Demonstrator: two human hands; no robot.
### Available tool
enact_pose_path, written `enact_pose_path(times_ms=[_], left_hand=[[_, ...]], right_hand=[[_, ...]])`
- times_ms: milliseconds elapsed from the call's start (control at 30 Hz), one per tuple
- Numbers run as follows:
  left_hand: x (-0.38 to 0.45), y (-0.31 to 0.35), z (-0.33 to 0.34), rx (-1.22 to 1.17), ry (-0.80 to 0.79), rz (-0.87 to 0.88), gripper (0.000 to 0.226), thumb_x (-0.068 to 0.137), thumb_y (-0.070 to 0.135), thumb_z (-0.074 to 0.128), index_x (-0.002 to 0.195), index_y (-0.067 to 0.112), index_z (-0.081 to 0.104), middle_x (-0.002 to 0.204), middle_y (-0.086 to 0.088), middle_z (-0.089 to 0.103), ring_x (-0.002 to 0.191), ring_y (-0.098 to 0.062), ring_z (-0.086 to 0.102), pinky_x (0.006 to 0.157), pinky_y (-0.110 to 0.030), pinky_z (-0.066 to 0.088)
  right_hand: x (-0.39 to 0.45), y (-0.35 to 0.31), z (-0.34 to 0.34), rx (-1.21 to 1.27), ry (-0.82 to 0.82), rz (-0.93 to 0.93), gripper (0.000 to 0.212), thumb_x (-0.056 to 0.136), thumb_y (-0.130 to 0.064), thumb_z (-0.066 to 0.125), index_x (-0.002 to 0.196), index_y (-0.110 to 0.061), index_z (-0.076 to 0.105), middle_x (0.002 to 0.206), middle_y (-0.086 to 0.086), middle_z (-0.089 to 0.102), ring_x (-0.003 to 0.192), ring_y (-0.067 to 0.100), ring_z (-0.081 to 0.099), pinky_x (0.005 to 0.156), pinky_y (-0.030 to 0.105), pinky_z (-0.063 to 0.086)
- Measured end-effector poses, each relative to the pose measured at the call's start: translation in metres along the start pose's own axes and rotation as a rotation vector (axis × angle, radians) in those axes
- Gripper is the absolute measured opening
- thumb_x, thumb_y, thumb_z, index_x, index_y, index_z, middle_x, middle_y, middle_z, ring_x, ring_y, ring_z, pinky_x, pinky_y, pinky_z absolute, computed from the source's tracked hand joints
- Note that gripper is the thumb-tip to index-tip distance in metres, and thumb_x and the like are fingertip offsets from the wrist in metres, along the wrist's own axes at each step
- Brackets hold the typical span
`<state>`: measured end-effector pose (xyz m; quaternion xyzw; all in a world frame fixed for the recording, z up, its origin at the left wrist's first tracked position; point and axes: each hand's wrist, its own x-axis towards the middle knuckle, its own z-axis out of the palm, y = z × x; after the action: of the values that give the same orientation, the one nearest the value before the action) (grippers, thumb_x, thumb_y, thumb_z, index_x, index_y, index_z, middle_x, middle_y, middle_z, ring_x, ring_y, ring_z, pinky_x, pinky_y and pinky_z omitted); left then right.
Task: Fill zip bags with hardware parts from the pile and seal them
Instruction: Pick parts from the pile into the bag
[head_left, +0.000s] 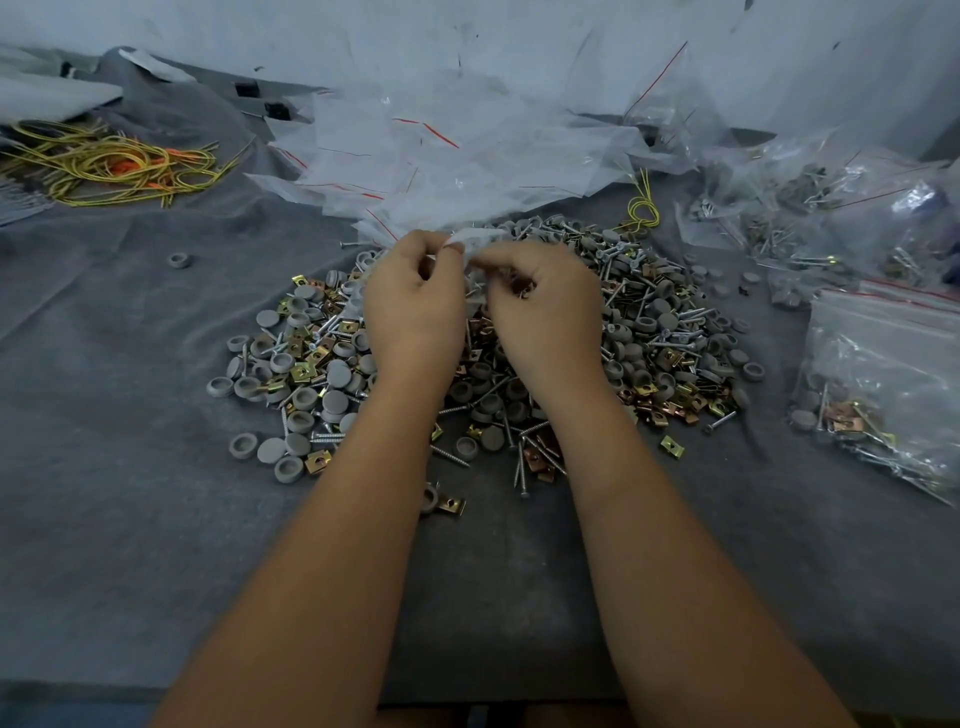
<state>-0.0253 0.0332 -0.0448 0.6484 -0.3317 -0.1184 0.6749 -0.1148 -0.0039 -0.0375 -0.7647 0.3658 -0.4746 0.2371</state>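
Landmark: the pile of hardware parts (493, 353), mid-worktop (130, 519), on grey cloth. The pile is a mix of grey round caps, silver screws and brass-coloured clip nuts.

Left hand (415, 306) and right hand (545, 312) are both over the pile's far half, close together, almost touching. Fingers of each are curled, and they pinch a small clear zip bag (470, 244) between them at its top edge. The bag is crumpled and mostly hidden behind the fingers; can't tell whether its mouth is open or whether anything is inside. The right hand's curled fingers seem to have a small metal part tucked under them, not clear enough to confirm.

Heap of empty zip bags (467, 150) with red seal strips sits directly behind the pile, its near edge overlapping the pile's far rim.

Filled zip bag (893, 374) lies right of the pile, flat, with caps, screws and clip nuts visible inside. More filled bags (810, 218) are heaped right of and behind the pile.

One stray grey cap (179, 260) lies left of the pile, well apart. A tangle of yellow and orange cords (119, 166) is far left of and behind the pile. A small yellow cord loop (643, 210) sits at the pile's far right edge.
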Motion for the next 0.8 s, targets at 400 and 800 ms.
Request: enact_pose_path(times_ms=[400, 800], left_hand=[[0.003, -0.002, -0.001, -0.081, 0.088, -0.057, 0.018, 0.092, 0.018, 0.052, 0.077, 0.021, 0.061, 0.049, 0.012, 0.037, 0.041, -0.004, 0.028, 0.048, -0.026, 0.024], [0.004, -0.005, 0.000, -0.065, 0.072, -0.050, 0.015, 0.090, 0.020, 0.052, 0.081, 0.016, 0.064, 0.041, 0.013, 0.037, 0.041, -0.005, 0.029, 0.049, -0.027, 0.024]], right_hand=[[0.007, 0.009, -0.012, -0.128, 0.000, 0.276, 0.038, 0.083, -0.003, 0.047, 0.105, -0.024, 0.071, 0.095, -0.010, 0.065, 0.098, 0.021, 0.059, 0.087, 0.045, 0.051], [0.006, 0.011, -0.013, -0.614, -0.414, 0.086, 0.021, 0.081, -0.029, 0.061, 0.097, -0.036, 0.073, 0.091, -0.008, 0.055, 0.118, 0.024, 0.041, 0.091, 0.040, 0.023]])
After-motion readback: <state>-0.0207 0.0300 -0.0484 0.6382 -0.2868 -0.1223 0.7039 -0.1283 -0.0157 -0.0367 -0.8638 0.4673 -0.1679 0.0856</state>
